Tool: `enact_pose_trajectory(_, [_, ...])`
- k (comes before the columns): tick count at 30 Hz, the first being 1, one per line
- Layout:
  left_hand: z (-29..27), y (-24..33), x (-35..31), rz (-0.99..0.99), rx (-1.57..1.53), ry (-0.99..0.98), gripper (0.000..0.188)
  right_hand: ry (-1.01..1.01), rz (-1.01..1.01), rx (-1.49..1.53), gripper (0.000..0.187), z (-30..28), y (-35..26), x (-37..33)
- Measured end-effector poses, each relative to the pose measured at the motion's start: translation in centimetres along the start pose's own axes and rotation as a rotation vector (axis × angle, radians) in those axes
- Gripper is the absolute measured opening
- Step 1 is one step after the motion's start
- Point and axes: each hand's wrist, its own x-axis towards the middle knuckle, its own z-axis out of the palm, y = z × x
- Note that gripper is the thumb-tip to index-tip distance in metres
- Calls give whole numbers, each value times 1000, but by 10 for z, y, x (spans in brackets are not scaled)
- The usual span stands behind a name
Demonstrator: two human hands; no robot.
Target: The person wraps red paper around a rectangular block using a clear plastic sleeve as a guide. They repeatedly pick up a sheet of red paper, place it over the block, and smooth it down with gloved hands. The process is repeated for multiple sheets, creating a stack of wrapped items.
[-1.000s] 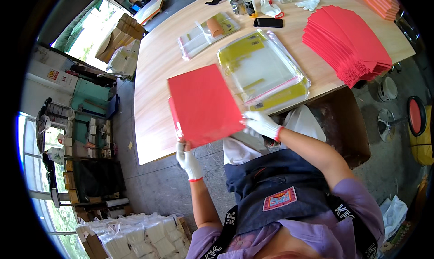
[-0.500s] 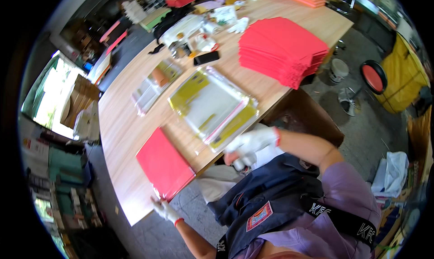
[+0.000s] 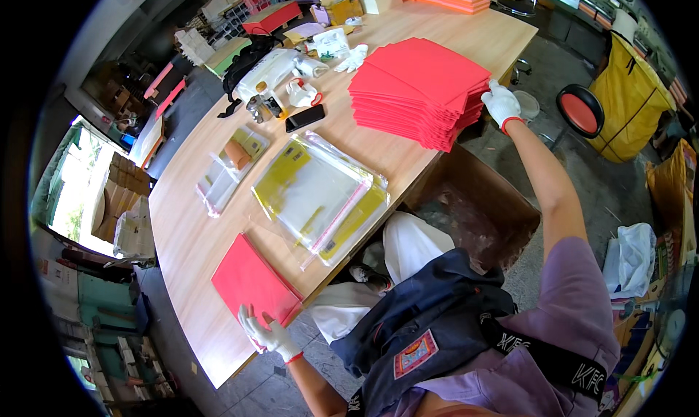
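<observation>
Left hand (image 3: 266, 333): gloved in white; the fingers are spread wide, and their tips are laid over the near end of the red packet (image 3: 251, 275).
Right hand (image 3: 502, 104): gloved in white and stretched out to the right corner of the red stack (image 3: 419, 89); the fingers are set against its edge, but whether a sheet is pinched cannot be told.
Counter (image 3: 182, 249): surfaced in pale wood grain; both red piles are borne on it, well apart.
Sack (image 3: 630, 100): yellow, stood on the floor off to the right.
Carton (image 3: 488, 188): brown and open-topped, placed below the near edge of the counter, beside the seated person's legs.
Red stack: many sheets are piled unevenly, with the upper ones fanned, toward the right of the counter.
Sleeves (image 3: 313, 191): clear, marked with yellow-green, laid in a loose pile between the packet and the stack.
Red packet: laid flat at the near left edge of the counter, just beside the sleeves.
Bundle (image 3: 218, 188): clear-wrapped, placed beyond the packet; a brown roll (image 3: 237, 155) is laid across it.
Phone (image 3: 305, 118): black, laid flat between the sleeves and the bottle (image 3: 270, 100).
Bottle: orange-based, stood upright.
</observation>
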Motion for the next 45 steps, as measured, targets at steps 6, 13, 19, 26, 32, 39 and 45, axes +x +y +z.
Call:
enact_pose_trajectory(6, [35, 46, 1, 76, -23, -188, 37, 59, -55, 257, 32, -16, -3, 26])
enact_pose_trajectory(13, [114, 88, 31, 422, 148, -615, 37, -256, 427, 1589, 21, 4, -66, 36])
enact_pose_trajectory(19, [147, 106, 47, 435, 191, -750, 32, -518, 158, 1912, 8, -15, -62, -6])
enact_pose_trajectory(26, [157, 98, 67, 283, 267, -838, 23, -1082, 469, 1847, 27, -58, -75, -146])
enact_pose_trajectory(32, [156, 98, 69, 225, 6, -807, 23, -1427, 645, 1791, 33, -49, -72, -225])
enact_pose_trajectory(39, [140, 90, 56, 231, 179, -586, 21, -1117, 874, 1942, 32, -3, -59, -276])
enact_pose_trajectory(45, [130, 89, 68, -30, -89, -669, 20, -1143, 968, 2115, 21, 7, -65, -279])
